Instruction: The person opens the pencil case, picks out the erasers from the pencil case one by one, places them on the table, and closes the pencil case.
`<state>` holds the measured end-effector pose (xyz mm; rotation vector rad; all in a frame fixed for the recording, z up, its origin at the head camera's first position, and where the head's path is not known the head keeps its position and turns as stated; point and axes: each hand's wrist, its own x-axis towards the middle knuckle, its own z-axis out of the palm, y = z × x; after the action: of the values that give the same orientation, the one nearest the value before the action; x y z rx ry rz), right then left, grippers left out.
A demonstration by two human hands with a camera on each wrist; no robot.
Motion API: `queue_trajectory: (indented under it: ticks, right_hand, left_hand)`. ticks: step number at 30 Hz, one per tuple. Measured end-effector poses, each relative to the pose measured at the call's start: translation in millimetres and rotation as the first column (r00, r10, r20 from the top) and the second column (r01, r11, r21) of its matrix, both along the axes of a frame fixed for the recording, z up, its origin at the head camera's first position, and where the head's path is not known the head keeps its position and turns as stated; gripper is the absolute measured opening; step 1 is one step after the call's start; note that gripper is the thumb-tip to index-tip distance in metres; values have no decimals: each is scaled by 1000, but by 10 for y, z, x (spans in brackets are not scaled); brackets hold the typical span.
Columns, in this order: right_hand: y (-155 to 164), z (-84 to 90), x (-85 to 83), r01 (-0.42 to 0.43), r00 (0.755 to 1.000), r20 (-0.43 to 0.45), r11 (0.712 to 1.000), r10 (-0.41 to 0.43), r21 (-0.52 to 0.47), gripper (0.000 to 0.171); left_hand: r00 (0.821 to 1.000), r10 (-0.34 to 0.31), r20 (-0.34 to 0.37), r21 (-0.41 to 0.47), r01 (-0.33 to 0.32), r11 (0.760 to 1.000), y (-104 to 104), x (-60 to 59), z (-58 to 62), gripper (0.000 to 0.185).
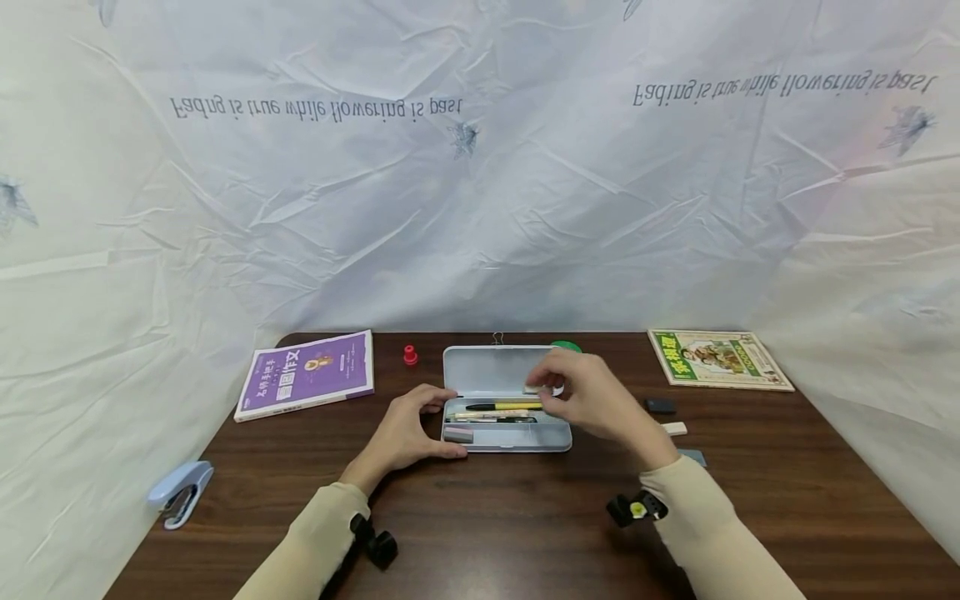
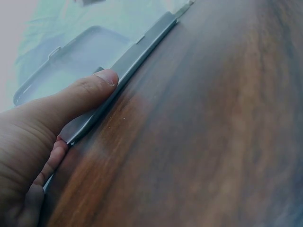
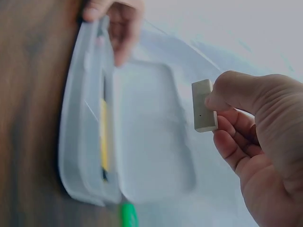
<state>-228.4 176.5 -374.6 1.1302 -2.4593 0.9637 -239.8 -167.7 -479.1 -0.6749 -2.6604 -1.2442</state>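
An open pale metal pencil case [image 1: 517, 442] lies on the table, its lid [image 1: 487, 371] tipped back. My left hand [image 1: 401, 429] holds the case's left end, thumb along the front edge and fingers at the far side. Over the right part of the case, my right hand [image 1: 588, 396] pinches a whitish eraser [image 3: 202, 106] between thumb and fingers, apart from the case. Inside lie a yellow-and-black pen [image 1: 506, 407], other pens [image 1: 495, 416] and a grey-and-pink block [image 1: 458, 435] at the front left.
To the left are a purple book [image 1: 311, 375], a blue stapler [image 1: 182, 492] and a small red object [image 1: 410, 355]. Rightward lie a green-covered book [image 1: 716, 360], a black block [image 1: 660, 406], a white block [image 1: 674, 428] and a grey-blue piece [image 1: 693, 457]. A green object [image 1: 567, 345] sits behind the case.
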Motion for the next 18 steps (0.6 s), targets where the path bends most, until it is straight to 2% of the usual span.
queue_trajectory:
  ticks: [8, 18]
  right_hand:
    - [582, 129, 133, 158, 987, -30, 987, -159, -29, 36]
    - [1179, 112, 398, 290, 951, -113, 957, -286, 19, 41]
  left_hand:
    - [1000, -4, 3, 1, 4, 1000, -4, 10, 24, 90]
    - [1000, -4, 4, -11, 4, 1000, -5, 12, 17, 90]
